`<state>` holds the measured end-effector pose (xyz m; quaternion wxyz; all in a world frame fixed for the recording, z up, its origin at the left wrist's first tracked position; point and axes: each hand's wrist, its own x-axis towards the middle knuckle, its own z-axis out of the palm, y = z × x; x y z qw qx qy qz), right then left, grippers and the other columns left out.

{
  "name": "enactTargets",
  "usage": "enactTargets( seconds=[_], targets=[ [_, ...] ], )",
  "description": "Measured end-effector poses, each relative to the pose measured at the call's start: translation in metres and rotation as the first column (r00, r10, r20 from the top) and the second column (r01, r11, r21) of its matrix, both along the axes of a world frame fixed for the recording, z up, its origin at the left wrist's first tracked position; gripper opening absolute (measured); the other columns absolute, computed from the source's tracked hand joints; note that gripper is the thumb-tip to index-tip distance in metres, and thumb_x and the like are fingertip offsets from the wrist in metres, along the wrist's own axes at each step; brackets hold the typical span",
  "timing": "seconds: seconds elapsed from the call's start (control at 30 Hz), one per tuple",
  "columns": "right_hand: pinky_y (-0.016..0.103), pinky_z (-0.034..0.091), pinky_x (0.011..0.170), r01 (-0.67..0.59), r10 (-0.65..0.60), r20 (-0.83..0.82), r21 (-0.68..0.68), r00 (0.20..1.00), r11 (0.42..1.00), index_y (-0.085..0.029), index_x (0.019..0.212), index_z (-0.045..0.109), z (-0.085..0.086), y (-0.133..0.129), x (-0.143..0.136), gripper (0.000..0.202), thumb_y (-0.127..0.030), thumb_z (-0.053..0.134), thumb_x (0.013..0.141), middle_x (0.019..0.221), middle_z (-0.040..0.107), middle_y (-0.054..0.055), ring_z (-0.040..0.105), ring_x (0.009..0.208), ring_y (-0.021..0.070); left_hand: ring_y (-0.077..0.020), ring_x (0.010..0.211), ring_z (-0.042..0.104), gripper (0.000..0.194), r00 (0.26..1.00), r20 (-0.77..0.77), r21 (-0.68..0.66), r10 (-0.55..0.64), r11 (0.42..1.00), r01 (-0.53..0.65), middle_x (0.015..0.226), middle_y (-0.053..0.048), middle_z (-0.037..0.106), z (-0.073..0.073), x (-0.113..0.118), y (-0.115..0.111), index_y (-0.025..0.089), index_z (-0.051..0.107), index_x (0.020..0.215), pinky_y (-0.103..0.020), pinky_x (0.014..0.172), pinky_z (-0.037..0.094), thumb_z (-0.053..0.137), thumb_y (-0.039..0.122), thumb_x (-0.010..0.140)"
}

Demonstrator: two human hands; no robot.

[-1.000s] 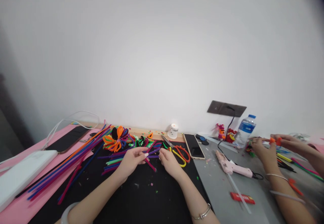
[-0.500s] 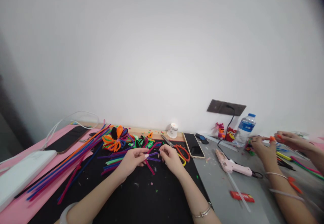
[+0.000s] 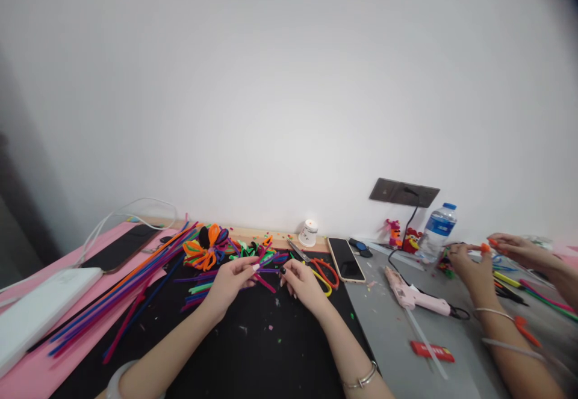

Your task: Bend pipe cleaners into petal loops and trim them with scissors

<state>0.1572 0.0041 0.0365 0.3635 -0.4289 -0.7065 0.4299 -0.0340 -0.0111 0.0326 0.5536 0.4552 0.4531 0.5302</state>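
Between my two hands runs a short purple pipe cleaner. My left hand pinches it between thumb and forefinger. At its other end, the thumb and forefinger of my right hand are closed on the tip. A magenta pipe cleaner piece sticks out beside my left fingertips; whether it is joined to the purple one, I cannot tell. Behind my left hand lie a looped orange pipe cleaner bundle and several green pieces. Scissors with orange and yellow handles rest just beyond my right hand.
Long pipe cleaners lie at left near a white power bank and a dark phone. To the right are another phone, a paper cup, a pink glue gun, a bottle and a co-worker's hands with orange pieces.
My left hand has shifted slightly up and left, and the purple strand between my hands sits a little higher. My right hand stays almost in place, its fingers slightly changed.
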Motion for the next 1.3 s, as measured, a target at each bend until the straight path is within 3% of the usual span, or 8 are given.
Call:
enactTargets(
  seconds=[0.17,0.43,0.77,1.03,1.3],
  targets=[
    [0.016,0.032,0.039,-0.119,0.119,-0.006,-0.090,0.993,0.989,-0.015,0.070,0.057,-0.005,-0.008,-0.010,0.006,-0.021,0.056,0.071,0.054,0.059,-0.002,0.042,0.038,0.0057,-0.0120,0.066,0.059,0.042,0.999,0.020,0.008,0.029,1.000,-0.030,0.073,0.000,0.064,-0.001,0.003,-0.002,0.014,0.063,0.098,-0.025,0.065,0.050,0.068,0.038,0.064],
    [0.016,0.027,0.033,-0.061,0.042,-0.146,-0.130,0.988,0.990,-0.015,0.070,0.056,-0.003,-0.005,-0.011,0.020,-0.032,0.050,0.077,0.050,0.058,-0.002,0.038,0.032,0.0051,-0.0179,0.075,0.065,0.032,0.997,-0.038,0.002,-0.060,0.998,0.060,0.075,-0.004,0.069,-0.002,0.007,-0.004,0.013,0.063,0.087,-0.026,0.065,0.051,0.067,0.037,0.066],
    [0.019,0.040,0.039,-0.012,-0.051,-0.291,-0.211,0.956,0.978,-0.015,0.070,0.054,-0.009,0.001,-0.009,0.025,-0.040,0.053,0.075,0.058,0.061,0.002,0.047,0.037,0.0071,-0.0172,0.063,0.065,0.024,0.954,-0.212,0.009,-0.212,0.976,0.219,0.060,-0.002,0.067,-0.010,0.011,-0.002,0.014,0.061,0.067,-0.024,0.059,0.050,0.062,0.038,0.068],
    [0.017,0.032,0.035,-0.019,-0.041,-0.294,-0.200,0.955,0.980,-0.016,0.065,0.051,-0.008,-0.001,-0.010,0.023,-0.037,0.057,0.073,0.050,0.054,-0.003,0.040,0.034,0.0051,-0.0164,0.059,0.063,0.027,0.878,-0.350,0.059,-0.326,0.928,0.368,0.061,-0.001,0.065,-0.007,0.015,-0.010,0.015,0.060,0.068,-0.023,0.053,0.046,0.056,0.041,0.073],
    [0.017,0.032,0.036,-0.069,0.023,-0.243,-0.179,0.970,0.982,-0.015,0.066,0.056,-0.001,-0.007,-0.013,0.021,-0.035,0.058,0.073,0.049,0.054,-0.004,0.040,0.035,0.0057,-0.0098,0.043,0.053,0.037,0.843,-0.431,0.138,-0.321,0.900,0.414,0.061,0.000,0.060,-0.003,0.018,-0.017,0.015,0.058,0.075,-0.018,0.041,0.035,0.036,0.044,0.084]
  ],
)
